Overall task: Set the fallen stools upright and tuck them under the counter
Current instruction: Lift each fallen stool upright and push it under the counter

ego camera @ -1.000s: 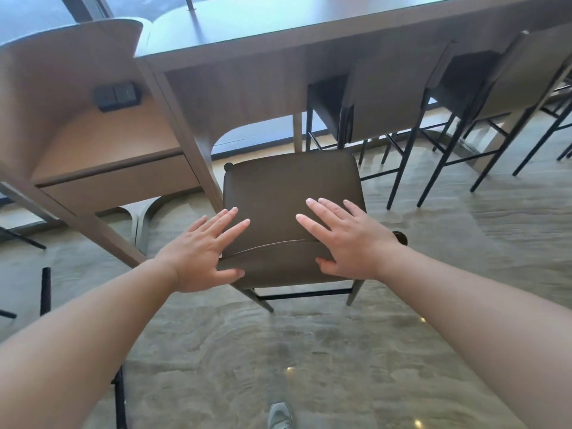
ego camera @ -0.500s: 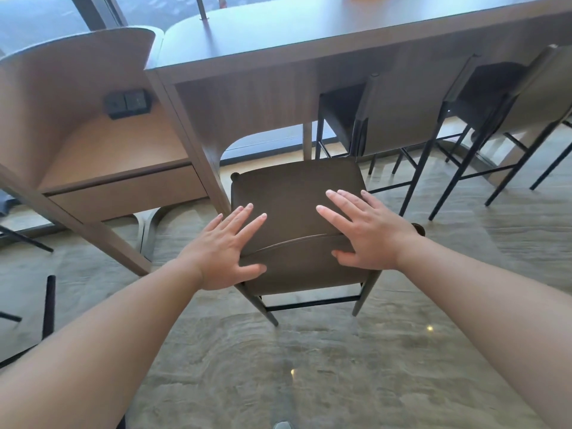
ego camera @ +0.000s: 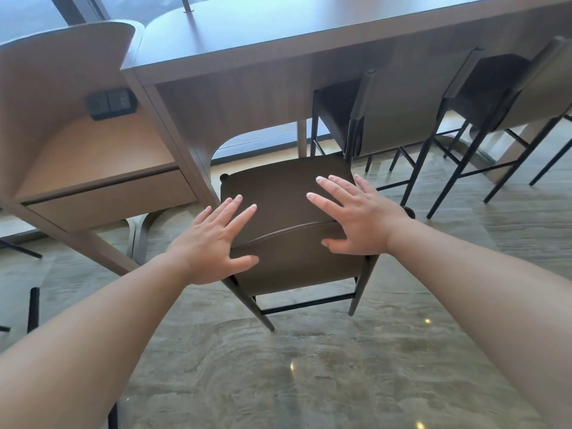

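Stool (ego camera: 286, 193) upright, rigid, probably heavy | I'm pressing left hand (ego camera: 213, 246) and right hand (ego camera: 356, 218) flat, fingers spread, on backrest top.

Both forearms are bare to the frame's edge, with no sleeves, and the left hand (ego camera: 213, 246) and right hand (ego camera: 360, 219) wear nothing.

floor (ego camera: 309, 382): grey marble, glossy | socket panel (ego camera: 111, 103): dark, on wooden booth wall | window (ego camera: 31, 13): behind
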`<state>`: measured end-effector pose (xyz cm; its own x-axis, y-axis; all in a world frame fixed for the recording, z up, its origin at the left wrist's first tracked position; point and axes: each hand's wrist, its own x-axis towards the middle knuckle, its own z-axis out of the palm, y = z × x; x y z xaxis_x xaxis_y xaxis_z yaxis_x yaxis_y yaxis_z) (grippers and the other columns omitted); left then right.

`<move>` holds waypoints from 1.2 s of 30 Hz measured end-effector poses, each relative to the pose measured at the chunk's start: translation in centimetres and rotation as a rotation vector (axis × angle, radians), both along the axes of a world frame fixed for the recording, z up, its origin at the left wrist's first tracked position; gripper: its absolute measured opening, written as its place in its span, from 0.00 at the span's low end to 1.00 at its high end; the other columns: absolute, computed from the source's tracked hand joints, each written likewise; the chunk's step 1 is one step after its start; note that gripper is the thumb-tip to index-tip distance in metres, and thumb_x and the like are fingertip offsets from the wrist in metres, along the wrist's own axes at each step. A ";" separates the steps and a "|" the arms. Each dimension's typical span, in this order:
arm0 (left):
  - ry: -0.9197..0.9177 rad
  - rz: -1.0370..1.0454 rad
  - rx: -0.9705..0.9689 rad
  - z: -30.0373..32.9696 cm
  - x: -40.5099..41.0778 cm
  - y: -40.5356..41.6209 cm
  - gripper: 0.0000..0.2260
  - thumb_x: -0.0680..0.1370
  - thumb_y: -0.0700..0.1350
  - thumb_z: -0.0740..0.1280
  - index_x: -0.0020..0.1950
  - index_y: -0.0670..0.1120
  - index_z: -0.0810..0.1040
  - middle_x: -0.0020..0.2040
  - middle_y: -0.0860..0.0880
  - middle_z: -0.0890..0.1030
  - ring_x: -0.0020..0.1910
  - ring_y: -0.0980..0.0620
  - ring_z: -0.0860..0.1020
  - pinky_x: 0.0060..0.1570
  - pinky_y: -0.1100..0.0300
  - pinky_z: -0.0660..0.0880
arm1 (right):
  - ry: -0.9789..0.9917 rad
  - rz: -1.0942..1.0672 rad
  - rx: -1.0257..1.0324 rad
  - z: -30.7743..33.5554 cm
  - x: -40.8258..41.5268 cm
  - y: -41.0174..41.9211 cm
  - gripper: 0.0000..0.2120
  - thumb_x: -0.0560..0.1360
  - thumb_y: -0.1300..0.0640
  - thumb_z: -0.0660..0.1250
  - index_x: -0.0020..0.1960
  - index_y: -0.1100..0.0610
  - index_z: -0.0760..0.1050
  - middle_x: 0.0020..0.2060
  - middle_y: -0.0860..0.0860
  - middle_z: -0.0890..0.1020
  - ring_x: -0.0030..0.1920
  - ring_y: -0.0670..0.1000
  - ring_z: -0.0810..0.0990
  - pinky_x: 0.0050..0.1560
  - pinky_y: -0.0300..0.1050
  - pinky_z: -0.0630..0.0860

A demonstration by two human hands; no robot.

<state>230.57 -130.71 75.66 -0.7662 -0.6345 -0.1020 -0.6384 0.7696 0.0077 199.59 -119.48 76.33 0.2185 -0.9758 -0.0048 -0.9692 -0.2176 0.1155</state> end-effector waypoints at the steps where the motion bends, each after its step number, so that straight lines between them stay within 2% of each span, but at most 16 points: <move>1: 0.001 0.003 -0.002 0.1 -0.3 -0.2 0.40 0.71 0.76 0.50 0.74 0.68 0.29 0.79 0.56 0.35 0.76 0.61 0.32 0.74 0.57 0.35 | -0.003 -0.003 0.000 0.0 -0.3 -0.2 0.41 0.73 0.28 0.50 0.79 0.44 0.41 0.80 0.53 0.45 0.79 0.54 0.43 0.77 0.61 0.46; 11: -0.011 -0.011 -0.015 0.0 -3.7 -1.7 0.39 0.71 0.77 0.48 0.72 0.69 0.28 0.79 0.57 0.34 0.77 0.59 0.34 0.74 0.56 0.35 | -0.026 -0.009 0.003 -0.7 -3.5 -1.3 0.41 0.73 0.28 0.49 0.79 0.45 0.42 0.80 0.53 0.46 0.79 0.54 0.45 0.78 0.57 0.47; 20: -0.044 0.023 -0.014 0.1 -4.2 -2.9 0.38 0.70 0.79 0.45 0.73 0.70 0.29 0.80 0.55 0.37 0.78 0.58 0.35 0.75 0.54 0.37 | -0.065 -0.007 -0.021 -0.9 -4.0 -2.8 0.41 0.73 0.28 0.50 0.79 0.45 0.42 0.80 0.54 0.46 0.79 0.55 0.45 0.77 0.58 0.48; 22: -0.043 0.029 -0.074 0.3 -4.3 -2.7 0.38 0.71 0.78 0.44 0.77 0.66 0.35 0.81 0.53 0.42 0.79 0.56 0.39 0.76 0.53 0.40 | -0.078 -0.023 -0.030 -1.0 -4.1 -3.1 0.41 0.74 0.28 0.50 0.79 0.45 0.42 0.80 0.54 0.46 0.79 0.55 0.46 0.77 0.58 0.49; 24: -0.015 0.030 -0.189 0.5 -4.5 -2.2 0.39 0.74 0.76 0.44 0.80 0.58 0.46 0.82 0.48 0.51 0.80 0.51 0.48 0.78 0.48 0.47 | -0.106 -0.051 -0.032 -1.1 -4.2 -3.2 0.41 0.74 0.28 0.51 0.79 0.45 0.42 0.80 0.54 0.46 0.79 0.55 0.47 0.77 0.58 0.49; 27: 0.013 0.019 -0.297 0.9 -4.9 -1.8 0.38 0.76 0.72 0.48 0.79 0.50 0.59 0.79 0.42 0.62 0.78 0.43 0.59 0.75 0.40 0.57 | -0.130 -0.075 -0.037 -1.3 -4.3 -3.3 0.41 0.74 0.28 0.51 0.79 0.45 0.41 0.80 0.54 0.46 0.79 0.55 0.47 0.77 0.58 0.49; 30: -0.007 0.003 -0.353 1.1 -5.1 -2.1 0.38 0.77 0.71 0.51 0.77 0.46 0.64 0.77 0.41 0.64 0.77 0.40 0.61 0.73 0.36 0.57 | -0.139 -0.092 -0.053 -1.3 -4.6 -3.6 0.41 0.74 0.28 0.52 0.79 0.45 0.41 0.80 0.54 0.47 0.79 0.55 0.47 0.77 0.56 0.47; 36: -0.040 -0.029 -0.419 1.5 -6.1 -4.1 0.38 0.77 0.71 0.52 0.76 0.45 0.67 0.77 0.40 0.64 0.77 0.38 0.61 0.72 0.34 0.56 | -0.138 -0.127 -0.058 -0.9 -5.6 -5.2 0.42 0.74 0.28 0.53 0.79 0.45 0.41 0.80 0.54 0.46 0.79 0.55 0.46 0.76 0.53 0.45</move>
